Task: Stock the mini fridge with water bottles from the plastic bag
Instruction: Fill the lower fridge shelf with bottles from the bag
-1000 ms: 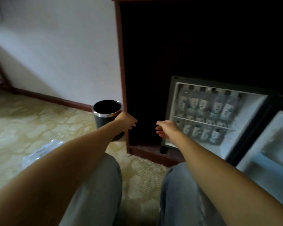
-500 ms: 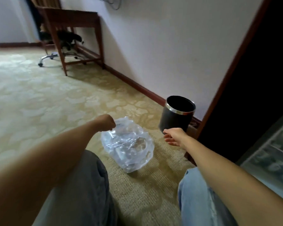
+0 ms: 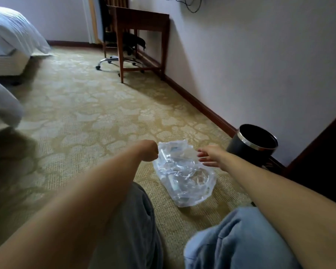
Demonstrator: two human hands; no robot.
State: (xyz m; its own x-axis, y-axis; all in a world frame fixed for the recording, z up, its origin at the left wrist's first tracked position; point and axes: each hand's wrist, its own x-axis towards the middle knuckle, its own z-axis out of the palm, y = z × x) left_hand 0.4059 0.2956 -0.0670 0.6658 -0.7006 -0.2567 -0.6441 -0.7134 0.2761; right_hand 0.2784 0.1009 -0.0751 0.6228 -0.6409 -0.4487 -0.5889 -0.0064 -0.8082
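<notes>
A patterned beige carpet fills most of the view and runs up to a pale wall with a dark wooden baseboard. At the top left a bed with white covers is cut off by the frame edge. A wooden desk stands against the wall farther back, with an office chair tucked under it. Only the chair's dark seat and chrome wheeled base show.

The person's two legs in jeans fill the bottom, knees pointing forward. A dark cabinet enters at the right edge, mostly out of frame. Just beside it, a black waste bin with a silver rim stands near the wall.

The plastic bag lies on the carpet ahead of the knees, near the bin but apart from it. It is clear, crumpled and glossy, slumped flat. Bottle shapes with pale labels show faintly through it, too blurred to count.

The left hand is curled at the bag's upper left edge. Its fingers are hidden behind its back, so whether they pinch the plastic cannot be told. The right hand hovers at the bag's upper right edge with fingers spread, holding nothing.
</notes>
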